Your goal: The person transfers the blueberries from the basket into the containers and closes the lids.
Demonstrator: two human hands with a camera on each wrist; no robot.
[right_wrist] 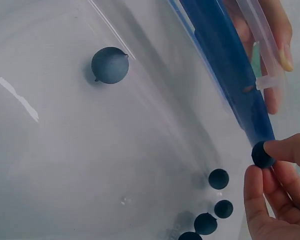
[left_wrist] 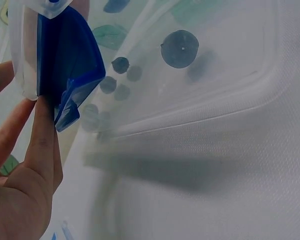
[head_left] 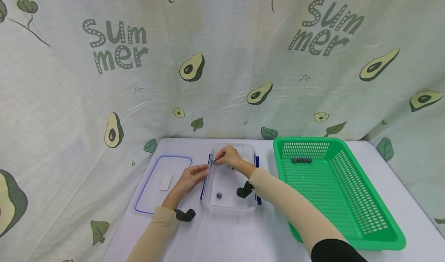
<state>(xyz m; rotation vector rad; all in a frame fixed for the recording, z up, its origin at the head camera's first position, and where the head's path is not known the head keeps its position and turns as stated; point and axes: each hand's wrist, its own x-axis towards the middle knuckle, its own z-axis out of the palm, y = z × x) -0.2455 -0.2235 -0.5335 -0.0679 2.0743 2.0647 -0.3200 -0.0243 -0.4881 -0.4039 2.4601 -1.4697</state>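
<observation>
Here we look down on a white tabletop (head_left: 194,239), with a clear container (head_left: 229,183) standing left of its middle, the far end close to the far edge. Our right hand (head_left: 229,157) works above the container's far left corner; its thumb and fingers are clamped on one small dark ball (right_wrist: 262,155), which we see beside the blue flap (left_wrist: 72,55) on the container's left wall. Our left hand (head_left: 189,180) is at that same wall, on the outer side: its fingers lie fairly straight against the flap, the thumb standing apart from them.

Inside the container, one loose ball (head_left: 219,195) sits toward the corner nearest us, on the left, and in the right wrist view we find a cluster of balls (right_wrist: 205,223) at the far end, partly cut off by the frame.

Between the container and the tabletop's left edge we have a clear lid (head_left: 147,192) with a blue border, lying flat, and a white rectangle (head_left: 166,181) shows on it. Along the right edge, reaching up to the far right corner, stands a green basket (head_left: 323,196); four dark balls (head_left: 301,160) line up in it by the far wall. Behind the far edge hangs a printed curtain (head_left: 222,30).
</observation>
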